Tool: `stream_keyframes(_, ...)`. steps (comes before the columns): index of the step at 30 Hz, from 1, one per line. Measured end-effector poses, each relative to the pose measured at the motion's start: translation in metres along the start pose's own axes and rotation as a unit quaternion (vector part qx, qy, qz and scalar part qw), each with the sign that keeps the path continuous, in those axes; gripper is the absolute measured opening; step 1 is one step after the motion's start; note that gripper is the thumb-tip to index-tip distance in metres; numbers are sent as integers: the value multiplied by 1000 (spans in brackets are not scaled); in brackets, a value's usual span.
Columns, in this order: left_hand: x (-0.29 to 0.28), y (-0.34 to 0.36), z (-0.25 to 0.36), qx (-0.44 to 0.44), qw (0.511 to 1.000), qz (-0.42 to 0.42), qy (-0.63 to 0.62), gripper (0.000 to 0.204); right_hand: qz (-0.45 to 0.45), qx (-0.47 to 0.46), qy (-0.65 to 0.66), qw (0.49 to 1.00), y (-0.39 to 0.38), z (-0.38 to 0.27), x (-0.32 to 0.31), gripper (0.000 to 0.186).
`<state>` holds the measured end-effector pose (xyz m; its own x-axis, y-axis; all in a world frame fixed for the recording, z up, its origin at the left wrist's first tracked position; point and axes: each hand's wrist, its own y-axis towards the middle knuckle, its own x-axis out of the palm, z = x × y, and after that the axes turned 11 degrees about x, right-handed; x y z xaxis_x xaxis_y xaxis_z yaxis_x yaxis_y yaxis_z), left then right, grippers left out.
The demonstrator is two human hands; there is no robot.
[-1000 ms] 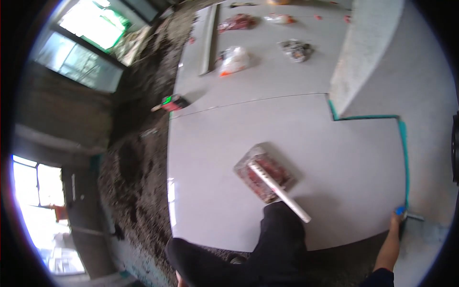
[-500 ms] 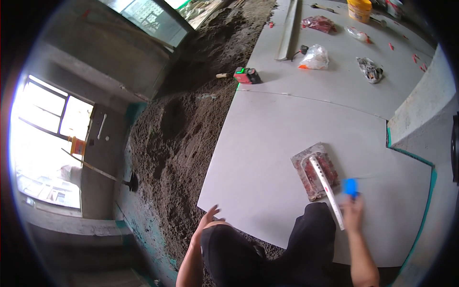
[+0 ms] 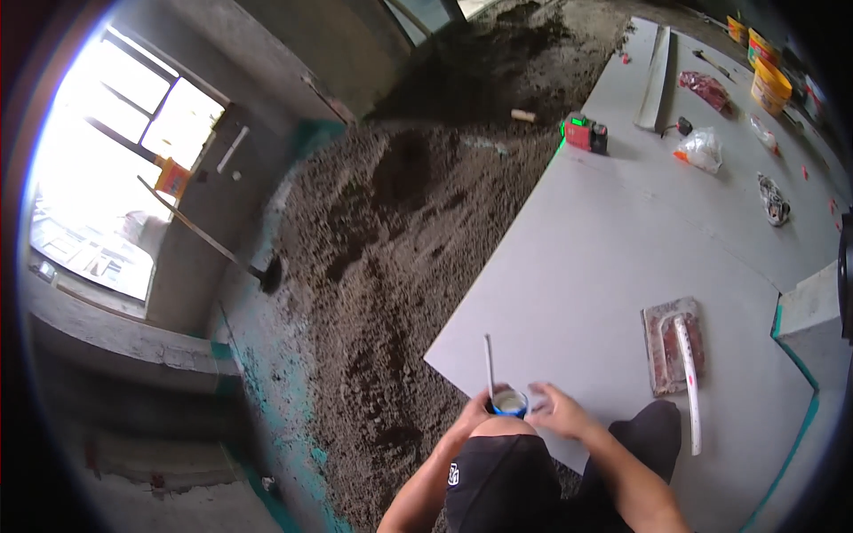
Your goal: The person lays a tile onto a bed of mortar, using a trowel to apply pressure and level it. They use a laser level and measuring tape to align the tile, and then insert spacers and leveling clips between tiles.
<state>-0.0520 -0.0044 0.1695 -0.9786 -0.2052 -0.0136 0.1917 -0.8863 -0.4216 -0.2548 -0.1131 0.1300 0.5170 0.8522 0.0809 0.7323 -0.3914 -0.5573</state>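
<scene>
In front of my knee, my left hand (image 3: 475, 416) is closed around a small round blue container (image 3: 509, 404) with a pale, whitish inside. A thin white stick (image 3: 488, 362) stands up beside that hand; its lower end is hidden. My right hand (image 3: 562, 411) is just right of the container, fingers apart, with nothing visible in them. Right of my knees, a dirty rectangular float (image 3: 659, 355) lies on a large light-grey tile (image 3: 569, 293), a white rod (image 3: 689, 382) lying across it.
Loose grey-brown mortar (image 3: 391, 266) borders the tile on the left. A red-and-black laser level (image 3: 585, 133) sits at its edge. Farther off are a metal straightedge (image 3: 653, 80), a plastic bag (image 3: 700, 149) and a yellow bucket (image 3: 769, 87). A pillar (image 3: 817, 306) stands right.
The blue container has moved left from beside the float to my knee and is now in my left hand. My right hand has come across beside it. The view has swung left.
</scene>
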Motion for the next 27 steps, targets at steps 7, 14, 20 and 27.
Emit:
stream_keyframes(7,-83,24,-53,94,928,300,201,93,458,124,-328,817,75,47,-42,67)
stream_keyframes(14,-104,51,-85,153,918,354,-90,107,580,15,-459,673,119,58,-56,65)
stream_keyframes(20,-107,53,-120,168,901,361,169,114,587,-2,-457,668,125,68,-62,64)
stream_keyframes(27,-101,29,-134,138,889,409,154,114,574,25,-462,676,131,72,-66,66)
